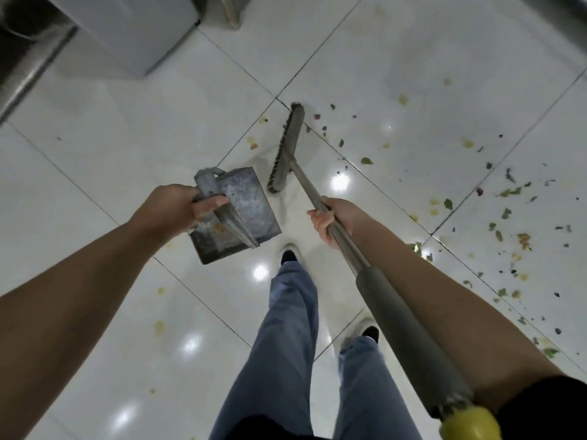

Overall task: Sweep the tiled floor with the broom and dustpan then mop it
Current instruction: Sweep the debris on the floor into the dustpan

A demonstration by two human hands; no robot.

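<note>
Broom (333,223): yellow-capped handle end nearest the lens, shaft gripped by right hand (330,222), head down on the tiled floor (111,147). Dustpan (235,214): metal, handle clasped in left hand (178,208). Scraps (508,192): scattered right.

Glossy tile, dull metal, soft denim.
The tiled floor (111,147) is white and glassy, throwing back ceiling lights; the dustpan (244,204) looks like scuffed, mottled grey metal, matt; the broom (287,147) has a smooth metal shaft with a matt grey foam-like sleeve and yellow plastic cap, lower right; jeans (286,344) are blue cloth; cabinet (133,30), upper left, smooth matt grey.
</note>
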